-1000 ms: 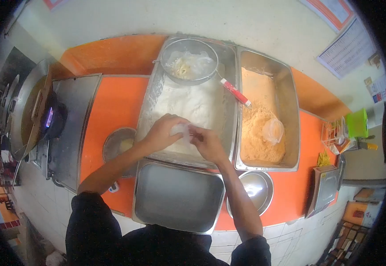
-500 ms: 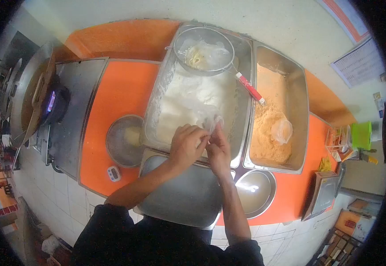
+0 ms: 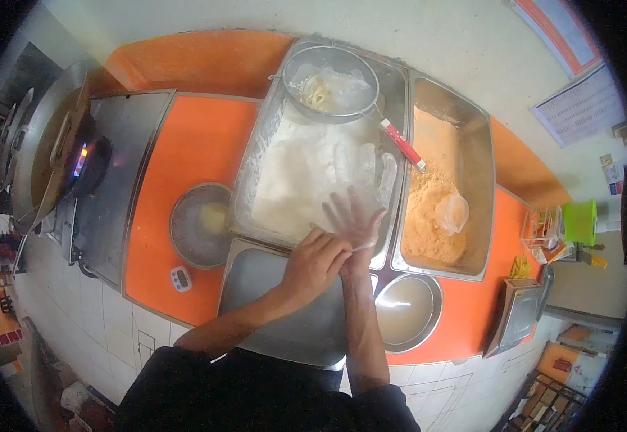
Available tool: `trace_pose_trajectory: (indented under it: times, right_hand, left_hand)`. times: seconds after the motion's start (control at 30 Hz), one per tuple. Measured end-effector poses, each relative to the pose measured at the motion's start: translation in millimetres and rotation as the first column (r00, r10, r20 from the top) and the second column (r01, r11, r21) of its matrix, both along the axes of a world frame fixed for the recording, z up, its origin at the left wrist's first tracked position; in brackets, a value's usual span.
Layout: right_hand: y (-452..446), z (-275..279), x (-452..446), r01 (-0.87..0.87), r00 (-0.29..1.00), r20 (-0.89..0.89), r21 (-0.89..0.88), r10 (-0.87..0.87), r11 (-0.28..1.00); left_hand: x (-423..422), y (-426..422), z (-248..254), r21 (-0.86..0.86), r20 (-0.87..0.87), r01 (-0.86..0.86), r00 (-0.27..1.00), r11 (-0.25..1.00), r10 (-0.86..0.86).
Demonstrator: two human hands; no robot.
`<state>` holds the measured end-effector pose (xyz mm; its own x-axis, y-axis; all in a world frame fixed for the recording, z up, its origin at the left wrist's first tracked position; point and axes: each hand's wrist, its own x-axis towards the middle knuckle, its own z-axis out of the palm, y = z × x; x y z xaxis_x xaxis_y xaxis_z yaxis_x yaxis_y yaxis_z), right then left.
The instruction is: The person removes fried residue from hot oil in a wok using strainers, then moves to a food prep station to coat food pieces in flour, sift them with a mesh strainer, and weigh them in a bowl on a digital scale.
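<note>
A clear plastic glove (image 3: 362,169) is partly on my right hand (image 3: 357,222), its loose fingers reaching beyond my fingertips. My right hand is open, fingers spread inside it. My left hand (image 3: 315,265) is closed, pinching the glove's cuff at my right wrist. Both hands are over the near end of a deep metal tray (image 3: 245,191) of white flour-like powder (image 3: 288,176). A mesh strainer (image 3: 362,108) with a red handle (image 3: 402,144) rests across the tray's far end, with crumpled clear plastic (image 3: 349,88) in it.
To the right is a metal tray of orange powder (image 3: 435,241) with a plastic-wrapped item (image 3: 451,213). A bowl of liquid (image 3: 407,313), a second bowl (image 3: 187,237), a timer (image 3: 181,279) and a grey metal lid (image 3: 256,288) are nearby. Flame burns under a wok (image 3: 33,151) at left.
My right hand has pushed into the glove and spread its fingers. My left hand has shifted down to the cuff at the wrist. The view has shifted slightly.
</note>
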<state>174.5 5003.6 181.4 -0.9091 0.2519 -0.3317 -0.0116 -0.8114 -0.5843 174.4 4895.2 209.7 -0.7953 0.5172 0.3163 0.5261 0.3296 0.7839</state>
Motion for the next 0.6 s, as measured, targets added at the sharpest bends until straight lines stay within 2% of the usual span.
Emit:
trace_pose_trajectory:
  times: [0.17, 0.2, 0.23, 0.27, 0.3, 0.33, 0.37, 0.43, 0.5, 0.53, 0.6]
  right_hand:
    - [4, 5, 3, -0.003, 0.996, -0.09, -0.05, -0.002, 0.999]
    - [7, -3, 7, -0.079, 0.996, -0.015, 0.205, 0.084, 0.976]
    - [11, -13, 12, -0.165, 0.986, 0.079, 0.439, 0.145, 0.883]
    - [14, -21, 15, -0.253, 0.967, 0.182, 0.638, 0.177, 0.727]
    - [12, -12, 14, -0.439, 0.897, 0.348, 0.767, 0.272, 0.468]
    - [6, 4, 13, -0.582, 0.798, 0.523, 0.798, 0.3, 0.157]
    - [2, 13, 13, -0.669, 0.678, 0.687, 0.724, 0.261, -0.167]
    - [1, -44, 26, -0.349, 0.911, 0.352, 0.936, 0.217, -0.05]
    - [3, -51, 26, -0.062, 0.981, 0.097, 0.978, 0.17, -0.201]
    - [8, -26, 21, 0.032, 0.984, 0.04, 0.919, 0.173, -0.393]
    - [12, 8, 11, 0.009, 0.988, 0.06, 0.898, 0.143, -0.44]
  left_hand:
    - [2, 5, 3, 0.043, 0.007, 0.007, 1.0, 0.999, -0.007]
    - [-1, 5, 1, 0.041, 0.005, -0.025, 1.0, 0.999, 0.025]
    - [-4, 5, 0, 0.04, 0.003, -0.055, 0.998, 0.998, 0.055]
    - [-10, 4, 1, 0.041, 0.003, -0.089, 0.996, 0.995, 0.089]
    - [-18, 4, 2, 0.043, 0.002, -0.121, 0.993, 0.992, 0.121]
    - [-24, 3, 3, 0.045, 0.002, -0.15, 0.989, 0.988, 0.15]
    - [-27, 3, 7, 0.041, -0.023, -0.11, 0.993, 0.993, 0.112]
    - [-25, 5, 9, -0.029, -0.124, 0.083, 0.989, 0.996, -0.086]
    - [-21, 7, 14, -0.092, -0.178, 0.205, 0.959, 0.974, -0.219]
    - [-16, 8, 16, -0.111, -0.182, 0.235, 0.95, 0.966, -0.252]
    - [-10, 7, 23, -0.107, -0.203, 0.247, 0.943, 0.963, -0.264]
